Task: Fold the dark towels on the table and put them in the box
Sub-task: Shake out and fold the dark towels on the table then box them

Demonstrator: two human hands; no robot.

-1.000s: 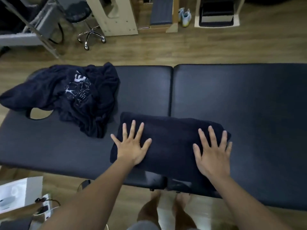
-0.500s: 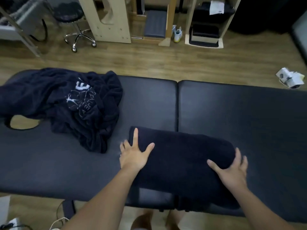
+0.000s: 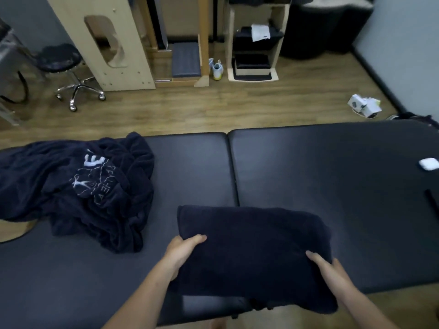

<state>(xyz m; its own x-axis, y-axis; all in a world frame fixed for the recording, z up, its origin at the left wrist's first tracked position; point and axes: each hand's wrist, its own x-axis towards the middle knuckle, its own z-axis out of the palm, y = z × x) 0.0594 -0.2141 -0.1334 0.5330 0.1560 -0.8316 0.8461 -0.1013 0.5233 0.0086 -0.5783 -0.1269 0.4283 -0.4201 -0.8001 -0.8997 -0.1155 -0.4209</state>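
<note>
Your left hand (image 3: 181,252) and right hand (image 3: 331,269) grip the folded dark towel (image 3: 251,243) at its left and right ends, thumbs on top, fingers hidden beneath. The towel overhangs the near edge of the table (image 3: 332,174). A crumpled towel (image 3: 95,198) lies to the left.

You face a black padded table (image 3: 332,174) split by a centre seam (image 3: 234,176). Left of the seam lies a crumpled dark towel (image 3: 95,193). A folded dark towel (image 3: 251,245) straddles the seam, overhanging your edge. Far right of the seam sits a small white object (image 3: 428,164).
</note>
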